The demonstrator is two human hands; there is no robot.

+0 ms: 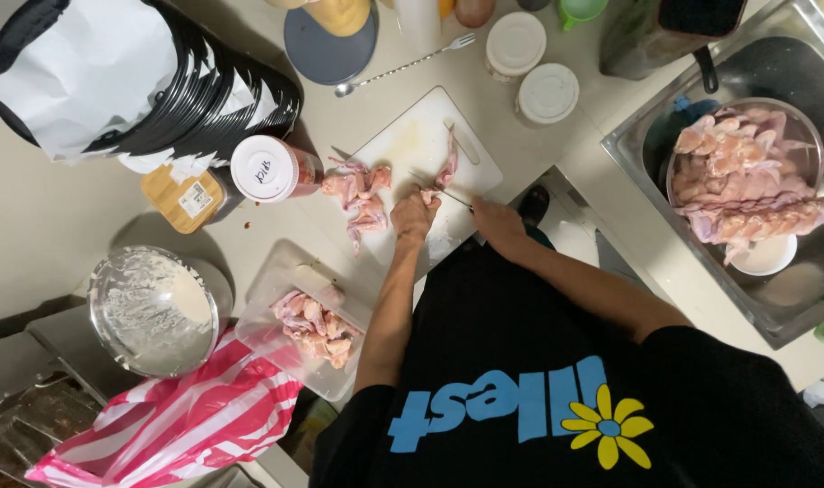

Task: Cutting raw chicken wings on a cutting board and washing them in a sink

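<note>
From the head camera, looking straight down, the white cutting board [403, 149] lies on the pale counter [32, 226] in front of the person. The left hand [415, 217] rests on the board with the fingers curled together and pressed down on a small raw chicken piece [427, 193], which sticks out just beyond the fingertips. The right hand [495, 220] is closed around the handle of a knife [441, 191]; the thin blade runs from this hand toward the left hand and meets the chicken piece right beside the left fingers. The exact contact of blade and meat is small in the view, so it seems touching, but I cannot be sure. A heap of cut chicken pieces [358, 194] lies on the board just left of the left hand, and one long strip of chicken [448, 165] lies above the hands. Near the left elbow stands a clear tray [276, 339] with more raw pieces. In the sink [791, 289] at the right, a metal bowl [814, 136] holds many raw wings. A floured metal bowl [159, 312] stands at the left, above a red and white striped bag [177, 420].
</note>
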